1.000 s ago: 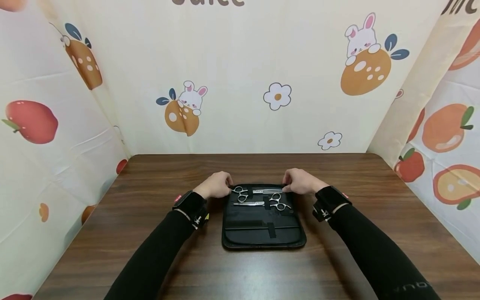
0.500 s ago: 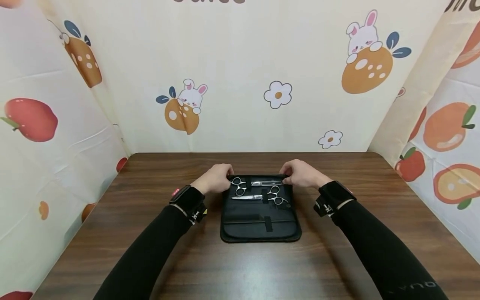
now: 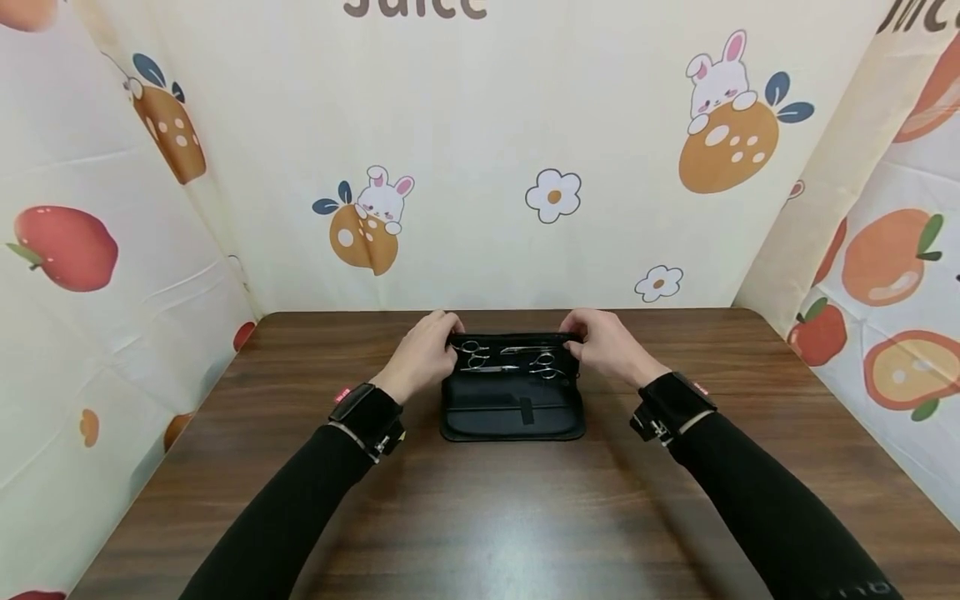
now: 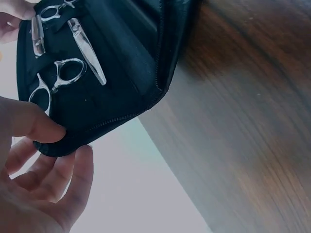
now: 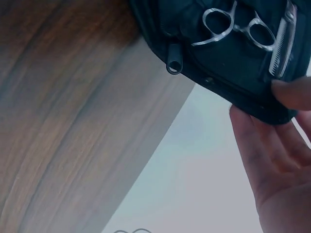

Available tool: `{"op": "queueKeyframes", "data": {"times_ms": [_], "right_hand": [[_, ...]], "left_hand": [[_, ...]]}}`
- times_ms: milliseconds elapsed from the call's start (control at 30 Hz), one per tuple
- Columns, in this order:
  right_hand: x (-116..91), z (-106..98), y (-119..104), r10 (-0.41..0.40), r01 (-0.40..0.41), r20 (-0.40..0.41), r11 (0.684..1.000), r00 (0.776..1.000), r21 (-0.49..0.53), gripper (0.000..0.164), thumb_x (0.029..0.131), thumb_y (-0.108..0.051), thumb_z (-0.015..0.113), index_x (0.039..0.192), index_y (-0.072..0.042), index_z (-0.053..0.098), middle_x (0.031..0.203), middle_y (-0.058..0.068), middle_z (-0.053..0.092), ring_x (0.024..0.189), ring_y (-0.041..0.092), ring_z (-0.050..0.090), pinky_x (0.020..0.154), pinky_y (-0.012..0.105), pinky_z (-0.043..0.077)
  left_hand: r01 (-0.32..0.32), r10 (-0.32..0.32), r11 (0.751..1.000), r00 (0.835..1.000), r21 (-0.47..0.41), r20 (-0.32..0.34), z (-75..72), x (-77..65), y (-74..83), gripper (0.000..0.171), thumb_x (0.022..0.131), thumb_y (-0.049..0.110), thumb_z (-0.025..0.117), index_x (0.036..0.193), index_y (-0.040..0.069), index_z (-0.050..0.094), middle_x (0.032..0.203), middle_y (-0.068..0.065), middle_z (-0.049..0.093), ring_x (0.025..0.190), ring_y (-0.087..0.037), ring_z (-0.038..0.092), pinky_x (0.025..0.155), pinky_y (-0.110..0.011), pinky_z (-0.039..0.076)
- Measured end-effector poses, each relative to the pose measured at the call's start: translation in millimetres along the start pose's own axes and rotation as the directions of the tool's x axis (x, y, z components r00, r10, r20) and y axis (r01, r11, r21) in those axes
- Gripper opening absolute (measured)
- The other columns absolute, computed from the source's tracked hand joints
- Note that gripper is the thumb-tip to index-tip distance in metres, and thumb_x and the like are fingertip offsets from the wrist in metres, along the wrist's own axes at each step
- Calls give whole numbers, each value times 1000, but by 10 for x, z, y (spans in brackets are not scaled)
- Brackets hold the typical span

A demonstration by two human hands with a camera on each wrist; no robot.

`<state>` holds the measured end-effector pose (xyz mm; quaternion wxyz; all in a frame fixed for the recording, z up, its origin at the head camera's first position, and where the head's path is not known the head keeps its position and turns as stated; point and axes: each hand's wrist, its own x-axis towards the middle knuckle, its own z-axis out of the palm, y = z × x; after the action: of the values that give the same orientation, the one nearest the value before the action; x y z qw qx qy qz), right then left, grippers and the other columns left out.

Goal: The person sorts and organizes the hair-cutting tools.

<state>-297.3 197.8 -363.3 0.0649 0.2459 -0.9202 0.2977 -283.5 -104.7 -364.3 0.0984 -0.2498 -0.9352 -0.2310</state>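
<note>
A black zip case (image 3: 487, 417) lies unfolded on the table, its far half raised and its near half flat. My left hand (image 3: 426, 354) pinches the far left corner, thumb inside and fingers beneath. At the far right corner my right hand (image 3: 609, 346) pinches the case likewise. Two silver pairs of scissors sit strapped inside the raised half. Hairdressing scissors (image 4: 87, 51) with a plain blade lie nearer the fold; thinning scissors (image 5: 283, 43) with a toothed blade lie along the far edge. The near half has a pocket and a small strap (image 3: 527, 411).
The brown wooden table (image 3: 510, 517) spreads around the case. A pale curtain (image 3: 480, 233) printed with fruit, rabbits and flowers hangs behind the table's far edge and along both sides. Each wrist carries a black strapped camera.
Both hands have lifted the far half of the case, which now tilts up. The case has shifted away from me, toward the table's far edge, with the scissors still in place.
</note>
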Motion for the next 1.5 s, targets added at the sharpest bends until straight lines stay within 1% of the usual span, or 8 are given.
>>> {"op": "queueKeyframes", "data": {"times_ms": [267,433,633,767,1000,1200,1333,1500], "right_hand": [[-229,51,-106,-80,80,-9,997,997,6,18,79,-1,63,89,-15,57,87,-2,56,77,12,52,64,31,46],[-396,49,-164,-107,105,66,994,992,31,19,77,-5,68,87,-18,58,86,-5,56,78,11,53,66,31,47],[-555,101,-165,-213,224,154,973,965,-54,19,76,-15,73,89,-20,59,87,-7,52,78,9,50,68,29,45],[-635,154,-148,-228,250,187,963,956,-102,22,76,-20,74,93,-19,59,93,-6,50,81,9,48,68,28,45],[-681,221,-151,-212,254,218,949,953,-188,31,75,-23,74,102,-19,59,101,-6,46,94,11,42,76,32,43],[-706,274,-125,-246,298,226,927,942,-230,34,72,-23,76,101,-18,59,101,-4,46,96,13,41,78,33,43],[-714,302,-116,-274,329,231,910,934,-251,34,71,-23,77,100,-19,59,100,-4,45,95,13,40,76,33,44],[-716,293,-123,-265,322,244,916,933,-238,33,73,-26,75,101,-18,59,101,-3,45,94,12,40,77,33,43]], "left_hand": [[-73,69,994,996,79,49,-11,-196,74,25,75,-2,52,95,12,52,89,0,46,81,-16,42,70,-31,41],[-117,107,990,988,80,115,-18,-363,128,23,77,1,56,94,16,56,90,2,47,82,-13,41,67,-29,41],[-125,114,991,973,39,201,25,-535,148,20,79,11,63,97,19,59,94,6,48,88,-11,43,70,-28,43],[-151,136,988,963,46,234,57,-618,159,21,79,14,66,99,17,59,96,5,48,90,-11,44,70,-29,44],[-189,158,977,955,103,249,117,-641,176,25,76,23,71,96,16,57,94,4,48,87,-12,42,69,-28,44],[-192,149,967,959,167,241,220,-628,195,36,75,41,71,96,17,56,93,4,45,85,-14,40,72,-31,41],[-184,126,957,960,223,250,298,-586,238,52,74,55,67,107,17,54,101,2,43,94,-17,39,78,-35,39],[-161,72,948,949,273,308,377,-510,311,77,73,63,63,132,18,43,125,-7,40,114,-25,35,89,-47,34]]}}
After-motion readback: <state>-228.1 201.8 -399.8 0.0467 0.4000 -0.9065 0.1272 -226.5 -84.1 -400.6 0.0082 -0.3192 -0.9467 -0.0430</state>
